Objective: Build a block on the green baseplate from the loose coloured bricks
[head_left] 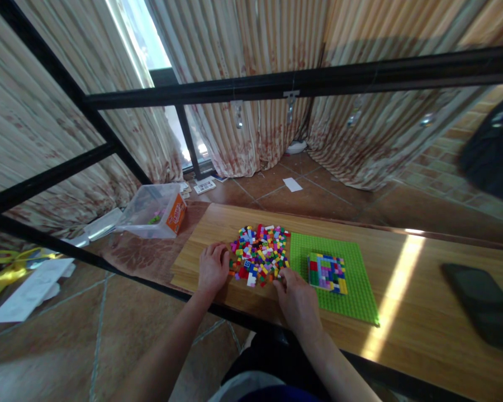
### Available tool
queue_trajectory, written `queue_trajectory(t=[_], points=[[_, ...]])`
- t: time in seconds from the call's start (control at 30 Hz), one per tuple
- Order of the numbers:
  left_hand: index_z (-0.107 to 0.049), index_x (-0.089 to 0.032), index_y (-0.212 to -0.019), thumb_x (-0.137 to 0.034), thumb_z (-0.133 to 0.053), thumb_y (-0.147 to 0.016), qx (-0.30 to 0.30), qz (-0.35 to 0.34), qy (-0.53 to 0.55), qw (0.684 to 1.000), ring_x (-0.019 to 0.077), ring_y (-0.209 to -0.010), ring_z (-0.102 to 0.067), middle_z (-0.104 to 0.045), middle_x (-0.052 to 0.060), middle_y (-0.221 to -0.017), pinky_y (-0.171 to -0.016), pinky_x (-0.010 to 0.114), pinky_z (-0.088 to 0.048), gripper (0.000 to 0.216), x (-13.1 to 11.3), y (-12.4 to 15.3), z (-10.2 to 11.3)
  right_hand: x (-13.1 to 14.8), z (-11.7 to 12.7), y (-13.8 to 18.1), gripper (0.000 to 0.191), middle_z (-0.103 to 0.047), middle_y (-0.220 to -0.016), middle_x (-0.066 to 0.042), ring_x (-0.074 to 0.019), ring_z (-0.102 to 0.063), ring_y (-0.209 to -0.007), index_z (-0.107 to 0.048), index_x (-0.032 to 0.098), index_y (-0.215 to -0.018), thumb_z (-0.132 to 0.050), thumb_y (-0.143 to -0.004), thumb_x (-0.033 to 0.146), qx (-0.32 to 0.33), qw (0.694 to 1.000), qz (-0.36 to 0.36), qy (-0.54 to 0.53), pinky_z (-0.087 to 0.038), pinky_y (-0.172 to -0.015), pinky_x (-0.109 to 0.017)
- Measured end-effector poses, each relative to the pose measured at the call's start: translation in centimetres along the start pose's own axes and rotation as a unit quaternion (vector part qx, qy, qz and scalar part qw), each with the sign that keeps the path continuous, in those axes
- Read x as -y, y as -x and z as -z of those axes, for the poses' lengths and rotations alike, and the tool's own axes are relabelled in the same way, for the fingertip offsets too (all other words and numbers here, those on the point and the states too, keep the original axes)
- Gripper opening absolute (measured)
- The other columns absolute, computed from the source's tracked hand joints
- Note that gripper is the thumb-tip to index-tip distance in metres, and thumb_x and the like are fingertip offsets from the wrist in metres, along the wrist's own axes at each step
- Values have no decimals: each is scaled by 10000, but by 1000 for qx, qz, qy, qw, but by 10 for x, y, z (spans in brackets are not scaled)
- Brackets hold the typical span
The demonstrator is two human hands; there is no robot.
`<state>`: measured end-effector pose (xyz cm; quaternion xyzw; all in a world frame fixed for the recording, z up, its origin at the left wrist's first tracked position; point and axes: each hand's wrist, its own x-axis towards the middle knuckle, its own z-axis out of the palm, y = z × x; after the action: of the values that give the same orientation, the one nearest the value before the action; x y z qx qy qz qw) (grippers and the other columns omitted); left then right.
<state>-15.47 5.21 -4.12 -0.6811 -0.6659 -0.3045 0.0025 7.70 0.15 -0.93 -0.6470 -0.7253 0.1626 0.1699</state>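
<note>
A loose heap of small multicoloured toy bricks lies on the wooden tabletop. My left hand rests on the table at the heap's left edge, its fingers loosely bent and no brick visible in them. At the heap's lower right edge is my right hand, thumb and forefinger pinched together; whatever is between the fingertips is too small to make out. Just right of it lies a green studded baseplate. On that baseplate sits a low, roughly square block of joined bricks in mixed colours.
A dark phone-like slab lies at the table's right. Beyond the left end stands a clear plastic box with an orange label and a few pieces inside. A black metal rail crosses behind the table, before the curtains.
</note>
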Motion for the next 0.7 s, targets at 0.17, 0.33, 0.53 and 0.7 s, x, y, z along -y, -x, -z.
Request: queue_trajectory(t=[0.17,0.33,0.53,0.7], points=[[-637,-181,-995,-274,-474,-915,-1,1,2,1000,253,-1018,-584,-647,102,-1061,-937,422,-471,204,0,0,0,10,2,-1,201,-672,-1054,-81,-185,-645,-906,-633,197,-1076,-477,-949,198,14,999,44,28,-452,-778,-266],[-636,-187,-987,-271,-472,-912,-3,-1,5,1000,251,-1011,-589,-648,99,-1060,-942,423,-470,198,-1,0,0,13,2,-5,217,-662,-977,-69,-173,-640,-847,-663,210,-999,-449,-962,203,33,996,49,62,-448,-717,-248],[-636,-188,-989,-291,-456,-915,-3,-2,2,1000,261,-1011,-585,-652,103,-1063,-933,430,-471,220,2,0,-1,13,9,1,230,-694,-1012,-60,-180,-657,-885,-662,216,-1044,-451,-953,201,3,999,41,-18,-470,-754,-258],[-638,-187,-987,-306,-445,-914,-4,-8,5,1000,265,-1010,-583,-654,105,-1060,-936,432,-465,238,3,-1,-1,-11,18,18,222,-719,-976,-62,-174,-677,-832,-675,209,-1005,-480,-924,278,-75,984,1,-165,-503,-763,-284]])
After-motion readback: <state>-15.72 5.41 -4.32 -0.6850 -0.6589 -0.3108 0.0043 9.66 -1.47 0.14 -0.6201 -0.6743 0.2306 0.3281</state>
